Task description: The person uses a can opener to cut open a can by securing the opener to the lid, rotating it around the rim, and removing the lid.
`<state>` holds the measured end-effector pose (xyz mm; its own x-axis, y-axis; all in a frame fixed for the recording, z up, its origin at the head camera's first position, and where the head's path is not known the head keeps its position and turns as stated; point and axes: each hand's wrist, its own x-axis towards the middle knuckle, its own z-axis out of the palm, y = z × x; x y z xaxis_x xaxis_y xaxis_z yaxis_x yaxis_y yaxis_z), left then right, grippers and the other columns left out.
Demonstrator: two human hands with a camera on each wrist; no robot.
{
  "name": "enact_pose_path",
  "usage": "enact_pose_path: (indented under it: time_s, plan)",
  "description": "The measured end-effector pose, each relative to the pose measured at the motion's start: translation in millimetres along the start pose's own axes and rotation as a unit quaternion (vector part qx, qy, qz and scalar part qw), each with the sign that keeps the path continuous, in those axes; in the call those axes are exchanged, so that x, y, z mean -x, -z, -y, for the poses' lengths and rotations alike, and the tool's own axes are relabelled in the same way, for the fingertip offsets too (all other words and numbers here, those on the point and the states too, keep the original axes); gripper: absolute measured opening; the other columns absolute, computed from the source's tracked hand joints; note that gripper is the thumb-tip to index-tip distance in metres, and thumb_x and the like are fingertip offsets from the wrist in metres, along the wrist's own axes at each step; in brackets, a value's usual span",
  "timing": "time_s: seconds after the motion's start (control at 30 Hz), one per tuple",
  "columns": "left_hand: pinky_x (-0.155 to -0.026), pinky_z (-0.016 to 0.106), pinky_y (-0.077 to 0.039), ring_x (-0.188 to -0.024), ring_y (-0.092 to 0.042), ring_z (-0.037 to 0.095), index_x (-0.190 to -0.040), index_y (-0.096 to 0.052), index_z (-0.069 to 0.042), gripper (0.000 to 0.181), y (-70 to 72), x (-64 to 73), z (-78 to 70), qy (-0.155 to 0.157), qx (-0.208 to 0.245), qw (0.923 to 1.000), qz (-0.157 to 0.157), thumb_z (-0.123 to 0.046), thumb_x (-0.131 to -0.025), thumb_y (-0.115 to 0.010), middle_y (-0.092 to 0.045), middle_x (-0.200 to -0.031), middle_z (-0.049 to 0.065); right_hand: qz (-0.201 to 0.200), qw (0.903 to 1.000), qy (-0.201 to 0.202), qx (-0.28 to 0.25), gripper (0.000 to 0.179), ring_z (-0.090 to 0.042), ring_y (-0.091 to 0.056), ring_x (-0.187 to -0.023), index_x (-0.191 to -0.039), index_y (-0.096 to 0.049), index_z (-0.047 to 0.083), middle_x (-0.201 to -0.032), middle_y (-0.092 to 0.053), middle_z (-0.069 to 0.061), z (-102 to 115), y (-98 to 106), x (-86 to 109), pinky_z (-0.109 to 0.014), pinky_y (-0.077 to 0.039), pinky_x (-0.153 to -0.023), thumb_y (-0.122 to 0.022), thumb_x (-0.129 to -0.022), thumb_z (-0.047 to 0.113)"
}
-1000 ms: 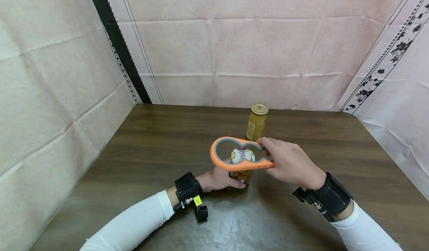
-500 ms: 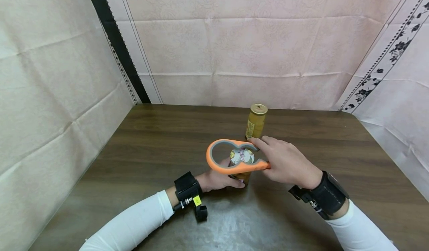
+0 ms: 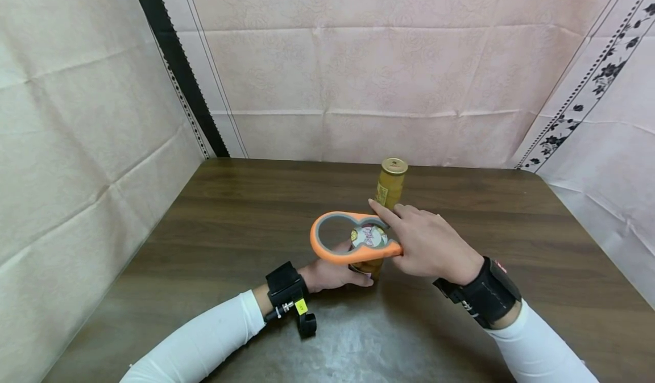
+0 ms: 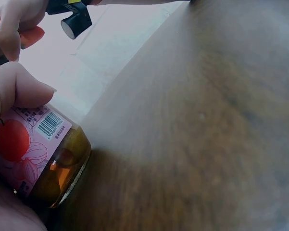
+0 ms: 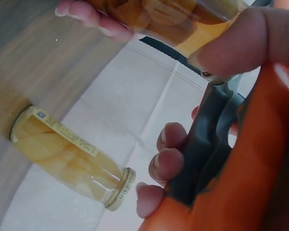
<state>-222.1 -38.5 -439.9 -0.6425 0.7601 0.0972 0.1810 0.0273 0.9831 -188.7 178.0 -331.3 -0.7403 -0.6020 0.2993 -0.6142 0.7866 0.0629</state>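
My left hand (image 3: pixel 332 275) grips a glass jar (image 3: pixel 369 266) with a white printed lid, standing on the table. In the left wrist view the thumb presses the pink label (image 4: pixel 33 144), which carries a red fruit picture and a barcode. My right hand (image 3: pixel 430 241) holds the handle ends of an orange jar opener (image 3: pixel 376 252) with grey toothed inner edges. Through the opener's loop the lid shows, near the notched part; whether the teeth touch it I cannot tell. Fingertips curl on the grey edge (image 5: pixel 211 130) in the right wrist view.
Behind the right hand a second jar (image 3: pixel 390 184), yellow with a gold lid, stands upright near the back of the brown wooden table (image 3: pixel 230 218). Pale patterned cloth (image 3: pixel 317 87) hangs behind and at both sides.
My right hand has shifted left with the jar opener, so the lid now lies nearer the handle side of the loop. Its index finger has stretched out. The left hand and its jar stay put.
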Motion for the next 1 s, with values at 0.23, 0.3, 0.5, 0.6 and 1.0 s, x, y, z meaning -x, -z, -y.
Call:
enact_pose_path:
  time_s: [0.23,0.3,0.5,0.6,1.0]
  plan:
    - [-0.119,0.034,-0.034,-0.145,-0.040,0.011,-0.156,-0.033,-0.032,0.089,0.8,0.4,-0.5,-0.001,-0.019,0.9998,-0.010,-0.001,-0.086,-0.077,-0.042,-0.157,-0.009,0.015,0.9996,-0.018,0.018,0.097,-0.023,-0.062,-0.088,-0.157,-0.037,0.016,-0.102,-0.062,-0.005,5.2,0.9,-2.6,-0.042,-0.055,-0.067,-0.070,-0.067,0.026]
    - [-0.120,0.035,-0.032,-0.146,-0.038,0.011,-0.156,-0.033,-0.032,0.089,0.9,0.0,-1.0,-0.003,-0.020,0.9998,-0.008,0.000,-0.086,-0.077,-0.041,-0.158,-0.009,0.022,0.9991,-0.028,0.022,0.097,-0.024,-0.062,-0.090,-0.158,-0.036,0.017,-0.103,-0.062,-0.006,6.8,1.1,-2.9,-0.042,-0.054,-0.064,-0.070,-0.067,0.028]
    - [-0.120,0.036,-0.033,-0.146,-0.039,0.012,-0.156,-0.033,-0.031,0.089,1.3,-0.4,-1.4,-0.004,-0.022,0.9997,-0.003,0.000,-0.086,-0.077,-0.040,-0.159,-0.009,0.035,0.9980,-0.043,0.029,0.094,-0.025,-0.061,-0.090,-0.156,-0.039,0.013,-0.102,-0.061,-0.007,12.6,2.6,-4.2,-0.036,-0.048,-0.063,-0.068,-0.068,0.027]
    - [-0.119,0.035,-0.034,-0.145,-0.040,0.012,-0.156,-0.034,-0.030,0.088,1.5,0.2,-1.2,0.000,-0.022,0.9998,-0.004,0.000,-0.086,-0.077,-0.041,-0.158,-0.008,0.039,0.9980,-0.042,0.027,0.091,-0.026,-0.061,-0.091,-0.154,-0.041,0.010,-0.103,-0.061,-0.008,14.1,2.8,-4.6,-0.038,-0.051,-0.071,-0.069,-0.069,0.027]
    - [-0.117,0.032,-0.036,-0.143,-0.043,0.011,-0.155,-0.037,-0.028,0.085,1.2,0.5,-1.4,0.006,-0.043,0.9990,-0.004,-0.001,-0.086,-0.078,-0.044,-0.156,-0.008,0.071,0.9960,-0.052,0.006,0.092,-0.027,-0.061,-0.095,-0.152,-0.042,0.006,-0.106,-0.061,-0.010,14.0,6.1,-8.7,-0.042,-0.054,-0.082,-0.073,-0.069,0.031]
